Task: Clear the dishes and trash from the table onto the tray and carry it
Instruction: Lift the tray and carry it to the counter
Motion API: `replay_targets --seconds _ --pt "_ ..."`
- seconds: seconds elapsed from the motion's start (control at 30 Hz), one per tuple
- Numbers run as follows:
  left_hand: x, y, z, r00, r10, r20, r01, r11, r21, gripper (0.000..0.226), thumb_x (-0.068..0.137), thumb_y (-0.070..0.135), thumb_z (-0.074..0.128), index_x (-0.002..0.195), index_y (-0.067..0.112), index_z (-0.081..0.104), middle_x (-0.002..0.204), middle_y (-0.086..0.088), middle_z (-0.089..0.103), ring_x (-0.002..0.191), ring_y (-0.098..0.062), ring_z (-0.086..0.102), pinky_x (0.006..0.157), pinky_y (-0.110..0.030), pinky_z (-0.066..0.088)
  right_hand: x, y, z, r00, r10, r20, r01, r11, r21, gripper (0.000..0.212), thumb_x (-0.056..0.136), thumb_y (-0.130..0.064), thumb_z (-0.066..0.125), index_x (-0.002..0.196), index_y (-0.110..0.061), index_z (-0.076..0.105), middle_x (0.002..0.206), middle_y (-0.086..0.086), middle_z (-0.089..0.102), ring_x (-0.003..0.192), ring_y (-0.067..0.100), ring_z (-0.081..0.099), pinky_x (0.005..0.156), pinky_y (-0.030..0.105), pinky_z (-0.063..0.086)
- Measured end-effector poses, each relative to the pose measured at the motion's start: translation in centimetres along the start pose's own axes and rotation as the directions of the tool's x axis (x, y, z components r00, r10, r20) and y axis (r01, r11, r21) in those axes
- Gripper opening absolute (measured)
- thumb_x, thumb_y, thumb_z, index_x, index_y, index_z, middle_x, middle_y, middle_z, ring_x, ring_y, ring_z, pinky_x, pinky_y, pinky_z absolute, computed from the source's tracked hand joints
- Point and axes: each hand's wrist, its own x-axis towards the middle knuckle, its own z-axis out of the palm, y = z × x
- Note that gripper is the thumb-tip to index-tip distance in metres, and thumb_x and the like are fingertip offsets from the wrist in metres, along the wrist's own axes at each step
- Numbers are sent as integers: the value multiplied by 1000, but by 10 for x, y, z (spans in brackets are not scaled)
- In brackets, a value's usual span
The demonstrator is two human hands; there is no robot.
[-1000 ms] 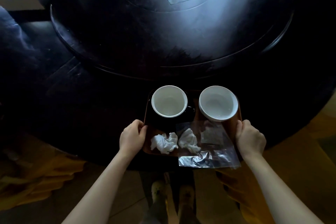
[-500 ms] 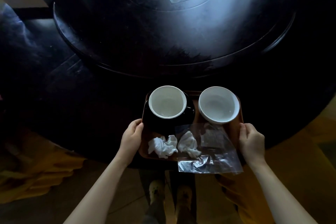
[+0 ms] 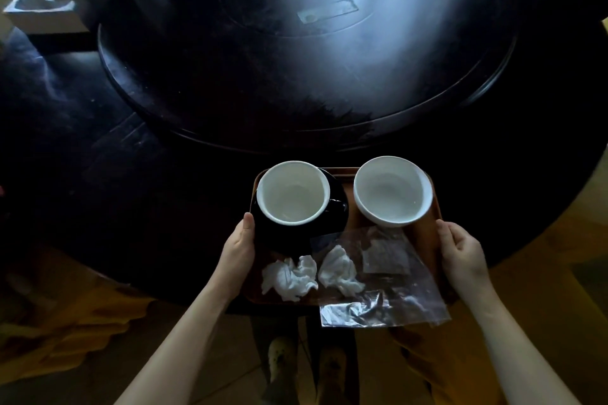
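Note:
A brown tray point(image 3: 431, 233) is held at the near edge of the dark round table point(image 3: 98, 207). My left hand point(image 3: 238, 248) grips its left rim and my right hand point(image 3: 462, 255) grips its right rim. On the tray a white cup point(image 3: 292, 196) sits on a black saucer point(image 3: 332, 223) at the back left. A white bowl point(image 3: 391, 191) stands at the back right. Two crumpled white napkins point(image 3: 289, 276) lie at the front. A clear plastic bag point(image 3: 385, 299) overhangs the tray's front edge.
A raised dark turntable point(image 3: 296, 59) fills the table's centre, with glare on it. A white box point(image 3: 49, 13) stands at the far left. Yellow chair seats point(image 3: 65, 322) flank me below the table edge, and my shoes point(image 3: 279, 358) show on the tiled floor.
The tray, gripped by both hands, has come slightly toward me and looks raised off the table edge. The view has tilted up a little, showing more of the far left.

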Motion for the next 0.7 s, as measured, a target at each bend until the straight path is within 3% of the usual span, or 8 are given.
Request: replay_targets --seconds 0.07,0.17,0.3,0.4,0.47,0.53,0.7 --pt "-3 7 0 1000 30 0 -30 999 31 44 87 55 31 107 29 60 112 -4 66 106 -14 62 89 -31 48 2 -5 -5 996 52 66 -57 995 77 28 94 -31 42 75 -21 62 69 7 64 53 6 60 46 12 48" --pt "-5 18 3 998 65 -4 -65 996 66 39 88 53 31 101 33 61 108 -2 68 102 -13 64 89 -33 49 5 -12 -13 985 119 123 -135 982 131 34 96 -33 38 80 -20 65 75 15 68 61 18 64 54 26 53" --pt "-6 34 7 995 102 1 -101 988 119 38 87 55 31 98 33 61 106 -2 68 100 -13 64 88 -33 49 2 -22 -24 990 113 86 -124 984 132 35 97 -32 35 82 -24 65 83 9 71 69 17 67 62 22 55" --pt "-5 45 10 990 139 28 -141 978 152 39 86 56 31 99 34 60 108 -1 67 102 -13 63 88 -32 48 -3 -33 -32 992 108 60 -116 981 155 34 98 -29 33 95 -13 63 95 19 68 87 30 65 80 39 51" --pt "-3 52 13 987 147 65 -155 976 151 41 86 57 31 102 33 61 110 -2 66 105 -14 62 89 -32 47 -9 -42 -39 998 70 3 -70 990 120 35 99 -25 33 96 -5 62 94 21 67 86 31 62 78 31 48" --pt "0 57 16 984 147 100 -161 976 145 44 86 57 31 104 29 61 111 -4 66 106 -17 61 92 -36 46 -19 -50 -46 997 26 -69 -20 996 90 34 99 -21 33 93 -2 61 88 19 66 78 26 59 63 16 44" --pt "9 77 26 961 164 223 -197 971 133 47 87 51 31 105 19 60 109 -12 66 104 -23 62 91 -40 47 -50 -59 -58 977 37 -209 -14 994 108 28 98 -20 35 86 -14 59 75 0 62 69 11 58 52 8 43"
